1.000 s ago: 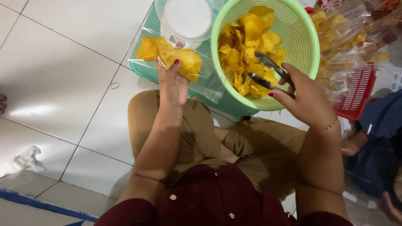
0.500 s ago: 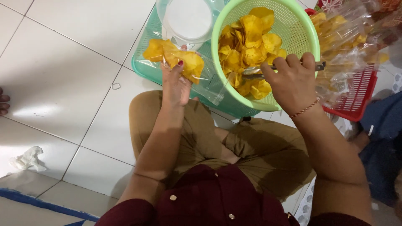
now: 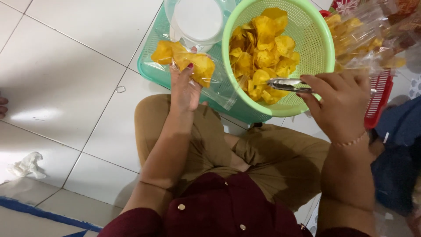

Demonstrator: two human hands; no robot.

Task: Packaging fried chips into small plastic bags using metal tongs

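My left hand (image 3: 184, 87) grips a clear plastic bag (image 3: 186, 60) partly filled with yellow chips, held over the edge of a teal basket. In my right hand (image 3: 340, 103) are metal tongs (image 3: 289, 84), their tips pointing left into a light green round basket (image 3: 318, 39) heaped with yellow chips (image 3: 263, 48). The tong tips rest on the chips near the basket's near side. I sit on the floor with my knees under both baskets.
A teal rectangular basket (image 3: 151, 61) holds a white lidded tub (image 3: 197, 19). Filled clear bags of chips (image 3: 364, 39) lie at the right over a red basket (image 3: 379, 103). A crumpled tissue (image 3: 26, 166) sits on the white tiled floor at left. Another person's fingers (image 3: 2, 106) show at the left edge.
My right hand has swung the tongs from pointing up-left over the chips to lying flat, tips to the left, low in the green basket. The left hand and bag stayed put.
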